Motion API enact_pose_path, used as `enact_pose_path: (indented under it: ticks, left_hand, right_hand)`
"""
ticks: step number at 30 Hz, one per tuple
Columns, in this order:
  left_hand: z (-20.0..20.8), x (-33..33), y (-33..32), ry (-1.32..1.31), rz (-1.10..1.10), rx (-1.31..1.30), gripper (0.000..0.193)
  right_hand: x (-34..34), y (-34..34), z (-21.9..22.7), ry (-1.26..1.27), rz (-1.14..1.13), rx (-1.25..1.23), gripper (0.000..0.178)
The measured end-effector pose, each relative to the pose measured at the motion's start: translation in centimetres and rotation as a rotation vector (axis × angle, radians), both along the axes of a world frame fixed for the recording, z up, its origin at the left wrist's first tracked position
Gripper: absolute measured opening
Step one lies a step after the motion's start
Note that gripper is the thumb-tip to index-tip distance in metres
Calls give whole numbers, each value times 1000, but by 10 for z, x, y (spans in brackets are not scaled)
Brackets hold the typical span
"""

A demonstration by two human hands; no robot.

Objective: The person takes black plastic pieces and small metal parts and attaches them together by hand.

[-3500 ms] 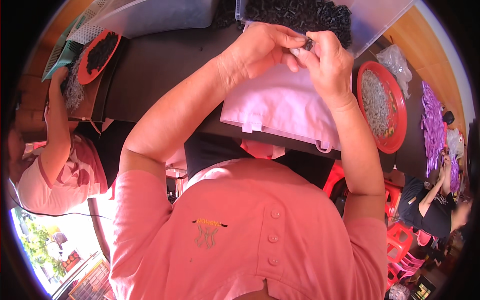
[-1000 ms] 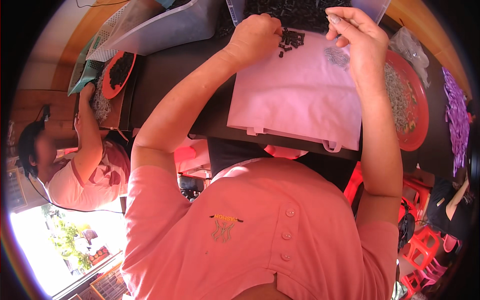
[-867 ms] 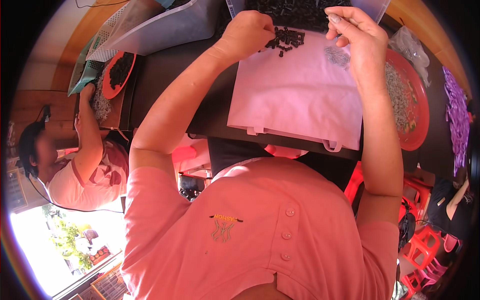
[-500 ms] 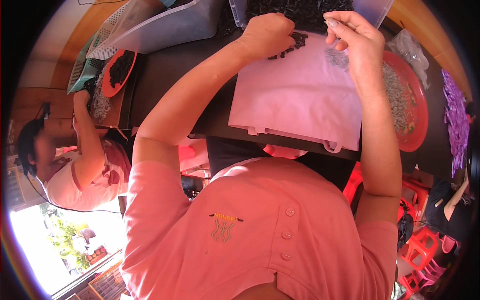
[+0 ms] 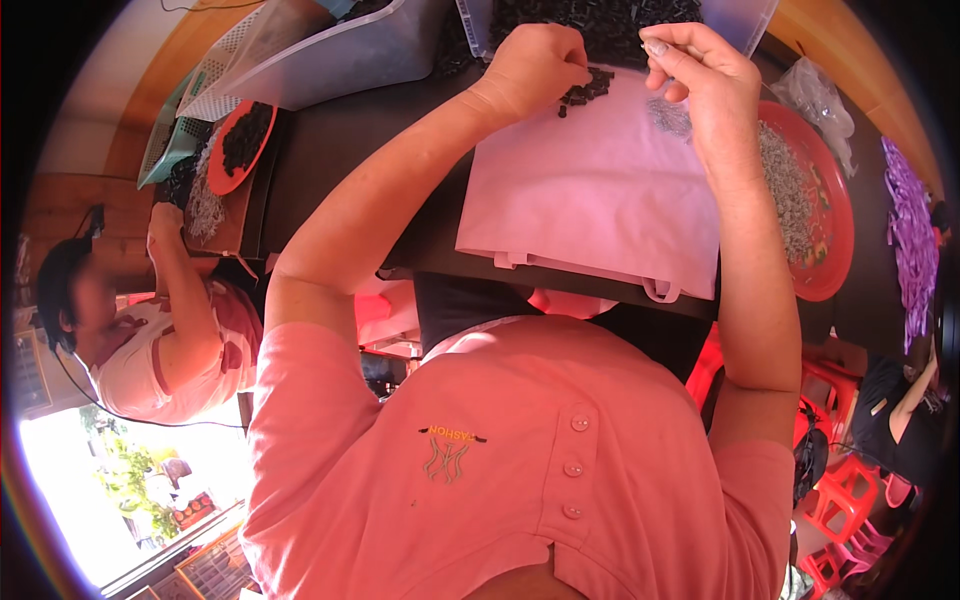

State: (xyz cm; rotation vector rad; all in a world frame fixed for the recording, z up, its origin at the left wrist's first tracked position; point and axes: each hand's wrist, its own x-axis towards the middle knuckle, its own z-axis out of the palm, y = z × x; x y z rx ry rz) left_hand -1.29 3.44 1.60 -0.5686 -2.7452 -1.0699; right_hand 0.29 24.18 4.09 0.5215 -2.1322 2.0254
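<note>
Left hand (image 5: pixel 535 75), one: fingers curled in at the pile of black pieces (image 5: pixel 592 90) just right of it, picking one out being, I judge, the step in hand. Right hand (image 5: pixel 715 85), one: thumb and forefinger pinched together, silvery pieces (image 5: pixel 668 117) beside its palm; whether either hand grips a piece, I cannot tell. Pink cloth bag (image 5: pixel 590 205), one, beneath both piles; next move calls for a clean single pick.

Single wide fisheye view, head-worn, facing down; shirt front (image 5: pixel 500 440) near, tabletop (image 5: pixel 350 145) beyond.
</note>
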Motion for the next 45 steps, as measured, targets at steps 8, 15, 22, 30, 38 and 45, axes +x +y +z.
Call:
enact_pose_path:
  ticks: [8, 15, 22, 30, 38, 45]
  left_hand:
    - [-8, 3, -11, 244, -18, -198, 10]
    - [-5, 2, 3, 238, -88, -503, 13]
    - [4, 2, 11, 239, -159, -556, 12]
    - [10, 18, 8, -109, -90, 261, 15]
    - [26, 45, 7, -398, -68, 717, 14]
    - [16, 48, 6, -583, -96, 1001, 16]
  right_hand:
    - [6, -6, 4, -4, 6, 20, 15]
    - [3, -4, -2, -8, -5, 29, 15]
    - [4, -4, -2, -11, 8, 23, 15]
    - [5, -4, 0, -10, 7, 34, 14]
    - [12, -14, -1, -66, 82, 54, 10]
    - [17, -22, -4, -100, 88, 93, 11]
